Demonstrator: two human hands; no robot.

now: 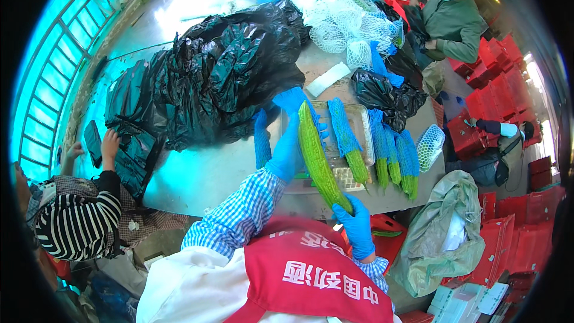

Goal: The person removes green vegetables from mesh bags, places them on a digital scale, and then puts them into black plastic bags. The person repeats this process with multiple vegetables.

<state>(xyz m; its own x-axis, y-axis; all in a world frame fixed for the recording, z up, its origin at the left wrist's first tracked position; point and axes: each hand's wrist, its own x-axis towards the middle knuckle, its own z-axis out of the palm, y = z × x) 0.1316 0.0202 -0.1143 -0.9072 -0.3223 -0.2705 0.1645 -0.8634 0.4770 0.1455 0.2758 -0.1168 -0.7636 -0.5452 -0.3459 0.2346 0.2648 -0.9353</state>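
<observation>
My right hand (355, 223), in a blue glove, grips the lower end of a long green bitter melon (319, 161). Gloved in blue too, my left hand (291, 130) is at the melon's upper end, with blue foam netting (290, 98) bunched around its fingers; part of its grip is hidden behind the melon. To the right, a netted bitter melon (347, 141) lies across a metal-rimmed tray (370, 137). Several more melons in blue netting (407, 163) lie side by side beyond it. A blue net sleeve (262, 139) lies left of my left arm.
Black plastic bags (233, 72) cover the table's (188, 184) left middle. White foam nets (345, 18) are heaped at the back. A co-worker's hand (110, 143) touches bags at left; another person (457, 18) stands back right. Red crates (489, 98) and a green sack (441, 233) are at right.
</observation>
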